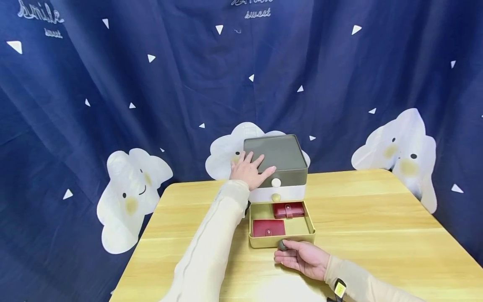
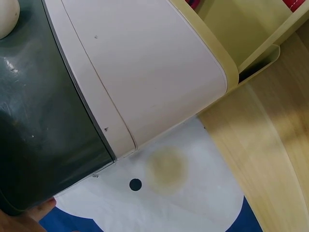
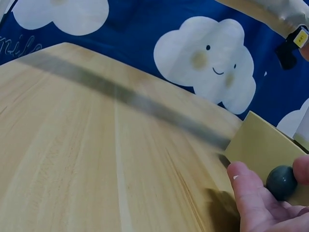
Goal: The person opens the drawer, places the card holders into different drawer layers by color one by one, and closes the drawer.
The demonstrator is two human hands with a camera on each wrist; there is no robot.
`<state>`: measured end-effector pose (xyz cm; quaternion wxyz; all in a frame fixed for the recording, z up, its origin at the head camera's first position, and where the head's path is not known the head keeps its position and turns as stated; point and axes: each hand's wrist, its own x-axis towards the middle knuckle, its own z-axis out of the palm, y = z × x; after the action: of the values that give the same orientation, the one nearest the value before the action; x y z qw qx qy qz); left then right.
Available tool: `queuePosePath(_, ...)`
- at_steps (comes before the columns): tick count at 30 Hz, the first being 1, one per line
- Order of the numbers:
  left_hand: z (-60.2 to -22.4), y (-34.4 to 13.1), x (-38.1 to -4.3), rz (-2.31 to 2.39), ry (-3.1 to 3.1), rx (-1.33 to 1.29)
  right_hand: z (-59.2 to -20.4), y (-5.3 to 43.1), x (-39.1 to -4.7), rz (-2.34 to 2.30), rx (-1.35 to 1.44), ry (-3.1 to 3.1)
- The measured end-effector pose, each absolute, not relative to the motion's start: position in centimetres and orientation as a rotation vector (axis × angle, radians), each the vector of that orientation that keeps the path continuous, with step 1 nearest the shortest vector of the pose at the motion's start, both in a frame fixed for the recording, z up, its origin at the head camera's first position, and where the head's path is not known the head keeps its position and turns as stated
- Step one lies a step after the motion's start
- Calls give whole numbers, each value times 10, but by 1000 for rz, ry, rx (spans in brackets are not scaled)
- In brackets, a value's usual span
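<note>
A small three-tier drawer box point(image 1: 277, 151) stands on the table, with a dark grey top tier, a white middle one and a yellow bottom drawer point(image 1: 260, 242) pulled out. Inside that drawer lie a flat red snap wallet point(image 1: 268, 227) at the front left and a darker red strapped wallet point(image 1: 289, 209) at the back. My left hand point(image 1: 249, 171) rests, fingers spread, on the box's top left edge. With thumb and fingers, my right hand point(image 1: 303, 258) pinches the dark round knob point(image 3: 281, 182) on the yellow drawer's front. In the left wrist view, the white middle tier point(image 2: 159, 67) appears close up.
The light wooden table point(image 1: 362, 218) extends to both sides of the box. Behind it hangs a dark blue curtain point(image 1: 181, 84) with white clouds and triangles. Above the bottom drawer are a white knob point(image 1: 276, 182) and a yellow knob point(image 1: 276, 197), on tiers that are pushed in.
</note>
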<state>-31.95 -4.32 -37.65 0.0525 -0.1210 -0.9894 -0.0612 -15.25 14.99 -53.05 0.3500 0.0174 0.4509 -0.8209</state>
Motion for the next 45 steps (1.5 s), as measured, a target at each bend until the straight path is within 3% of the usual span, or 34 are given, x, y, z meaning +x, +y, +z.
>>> queuePosePath(45,-382,-47,-321,-259,-2969,-376,-521,127,-206,-2115,133,1386)
